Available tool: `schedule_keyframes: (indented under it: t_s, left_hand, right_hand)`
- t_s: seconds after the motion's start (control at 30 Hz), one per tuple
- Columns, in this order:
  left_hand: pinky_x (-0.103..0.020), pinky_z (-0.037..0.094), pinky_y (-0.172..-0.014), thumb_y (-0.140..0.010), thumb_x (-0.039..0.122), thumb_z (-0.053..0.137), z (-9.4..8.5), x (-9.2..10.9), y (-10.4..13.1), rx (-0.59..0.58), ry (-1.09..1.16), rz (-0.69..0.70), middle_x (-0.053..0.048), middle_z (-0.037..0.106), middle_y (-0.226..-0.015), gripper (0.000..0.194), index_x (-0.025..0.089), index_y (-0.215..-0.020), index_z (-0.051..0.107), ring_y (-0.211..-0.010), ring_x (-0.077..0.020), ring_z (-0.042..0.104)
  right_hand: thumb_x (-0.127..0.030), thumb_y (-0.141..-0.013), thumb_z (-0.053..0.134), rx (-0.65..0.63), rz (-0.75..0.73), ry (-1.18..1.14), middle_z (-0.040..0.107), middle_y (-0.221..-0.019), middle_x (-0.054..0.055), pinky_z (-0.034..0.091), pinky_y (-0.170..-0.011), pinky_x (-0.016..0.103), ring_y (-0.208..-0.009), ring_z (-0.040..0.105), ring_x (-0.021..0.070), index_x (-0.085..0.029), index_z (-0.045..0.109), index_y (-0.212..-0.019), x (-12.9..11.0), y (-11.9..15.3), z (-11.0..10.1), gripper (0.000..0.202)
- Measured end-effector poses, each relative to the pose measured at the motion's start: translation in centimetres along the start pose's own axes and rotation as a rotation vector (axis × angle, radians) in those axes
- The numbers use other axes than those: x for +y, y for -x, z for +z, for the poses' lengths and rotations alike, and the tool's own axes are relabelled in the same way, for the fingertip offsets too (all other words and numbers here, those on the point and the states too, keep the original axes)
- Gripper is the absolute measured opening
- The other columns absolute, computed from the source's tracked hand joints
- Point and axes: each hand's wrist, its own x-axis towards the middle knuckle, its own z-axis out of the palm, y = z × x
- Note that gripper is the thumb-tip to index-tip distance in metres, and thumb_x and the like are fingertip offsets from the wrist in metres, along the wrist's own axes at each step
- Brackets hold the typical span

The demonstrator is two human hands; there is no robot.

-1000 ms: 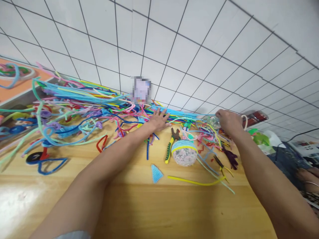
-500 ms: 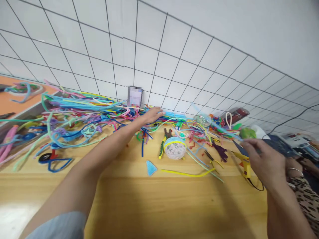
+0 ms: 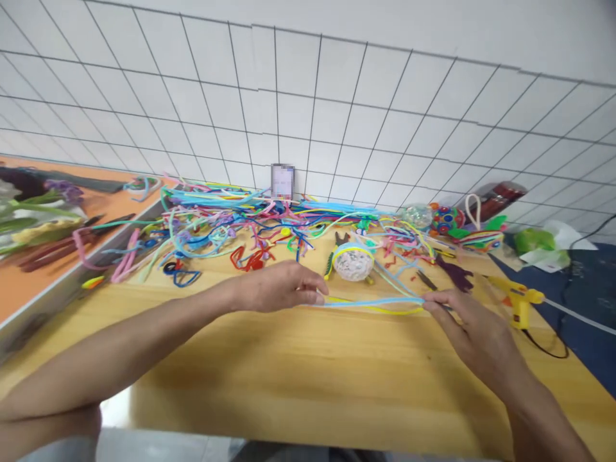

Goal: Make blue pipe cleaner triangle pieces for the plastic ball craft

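Observation:
A light blue pipe cleaner (image 3: 373, 301) stretches level between my two hands above the near part of the table. My left hand (image 3: 282, 285) pinches its left end between thumb and fingers. My right hand (image 3: 474, 330) pinches the other end. Just behind it, a yellow pipe cleaner (image 3: 392, 310) lies on the wood, partly covered. Beyond stands a clear half-ball (image 3: 353, 264) with a blue and yellow rim and pale crumpled filling. Pliers (image 3: 342, 240) with green and yellow handles lie beside it, partly hidden.
Many coloured pipe cleaners (image 3: 202, 237) lie tangled along the tiled wall (image 3: 298, 115). A yellow glue gun (image 3: 520, 301) with a black cord rests at the right. A small card or screen (image 3: 283, 181) leans on the wall. At far left is an orange surface (image 3: 24, 276).
My left hand has come back from the pile by the wall and now grips the light blue pipe cleaner. My right hand has lowered and moved inward. The view has shifted.

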Motion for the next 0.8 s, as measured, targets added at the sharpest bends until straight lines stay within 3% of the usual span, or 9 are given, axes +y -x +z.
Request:
schedule_keyframes:
  t_s: [0.1,0.2,0.3,0.4,0.5,0.6,0.7,0.8]
  left_hand:
    - [-0.026,0.051,-0.073,-0.102,0.038,0.055,3.5,-1.2,1.1,-0.18,0.214,-0.056,-0.003,0.072,-0.083,0.027,0.019,-0.098,0.074,-0.076,-0.0155,0.065]
    - [-0.023,0.045,-0.064,-0.1,0.044,0.058,5.9,-2.3,1.4,-0.084,0.313,-0.111,0.001,0.06,-0.076,0.026,0.019,-0.101,0.066,-0.068,-0.0124,0.055]
    - [-0.023,0.037,-0.061,-0.096,0.05,0.065,7.0,-2.9,1.3,-0.045,0.359,-0.126,0.005,0.051,-0.074,0.031,0.02,-0.103,0.063,-0.067,-0.0112,0.046]
    - [-0.023,0.038,-0.064,-0.095,0.053,0.065,7.3,-3.0,1.2,-0.251,0.447,-0.138,0.004,0.054,-0.075,0.036,0.017,-0.093,0.066,-0.07,-0.0109,0.047]
    - [-0.022,0.038,-0.064,-0.094,0.053,0.068,7.5,-3.0,1.1,-0.399,0.547,-0.149,0.004,0.054,-0.071,0.039,0.016,-0.084,0.065,-0.069,-0.0101,0.048]
    - [-0.022,0.039,-0.064,-0.094,0.051,0.069,8.0,-3.1,1.0,-0.456,0.619,-0.17,0.005,0.054,-0.069,0.036,0.017,-0.083,0.065,-0.066,-0.0097,0.048]
    - [-0.021,0.038,-0.063,-0.095,0.05,0.068,8.8,-3.0,1.0,-0.475,0.638,-0.177,0.005,0.054,-0.069,0.036,0.016,-0.082,0.064,-0.066,-0.0095,0.048]
    - [-0.021,0.038,-0.063,-0.097,0.048,0.066,9.2,-2.6,1.2,-0.43,0.689,-0.13,0.005,0.053,-0.069,0.036,0.016,-0.082,0.061,-0.066,-0.0088,0.047]
  right_hand:
    - [-0.05,-0.099,0.05,-0.047,0.052,-0.024,0.081,-0.09,0.004,0.058,-0.076,0.036,-0.082,0.077,0.0246,-0.029,0.072,-0.094,0.3,0.0,1.3,0.03]
    - [-0.052,-0.098,0.05,-0.076,0.085,-0.031,0.081,-0.089,0.005,0.057,-0.074,0.037,-0.082,0.077,0.0259,-0.029,0.071,-0.09,0.3,-0.1,2.0,0.032]
    - [-0.055,-0.1,0.047,-0.098,0.099,-0.024,0.081,-0.089,0.007,0.057,-0.07,0.039,-0.08,0.077,0.0276,-0.029,0.07,-0.09,0.0,-0.3,2.1,0.037]
    - [-0.055,-0.103,0.046,-0.12,0.071,0.013,0.081,-0.09,0.008,0.056,-0.068,0.038,-0.079,0.077,0.0274,-0.026,0.07,-0.093,-0.2,-0.3,1.8,0.038]
    - [-0.048,-0.106,0.048,-0.115,-0.039,0.032,0.081,-0.092,0.008,0.057,-0.072,0.039,-0.082,0.077,0.0271,-0.024,0.069,-0.098,-0.3,-0.3,1.9,0.033]
    - [-0.043,-0.105,0.053,-0.076,-0.228,0.028,0.08,-0.106,0.011,0.059,-0.086,0.045,-0.1,0.076,0.0303,-0.023,0.067,-0.114,-1.3,-0.1,2.9,0.026]
    - [-0.038,-0.104,0.058,-0.144,-0.378,-0.014,0.077,-0.121,0.014,0.056,-0.097,0.049,-0.113,0.072,0.0314,-0.021,0.063,-0.129,-4.0,0.1,4.6,0.03]
    - [-0.03,-0.106,0.055,-0.262,-0.493,-0.138,0.077,-0.114,0.013,0.055,-0.096,0.045,-0.109,0.072,0.0277,-0.019,0.063,-0.126,-7.5,0.4,6.7,0.024]
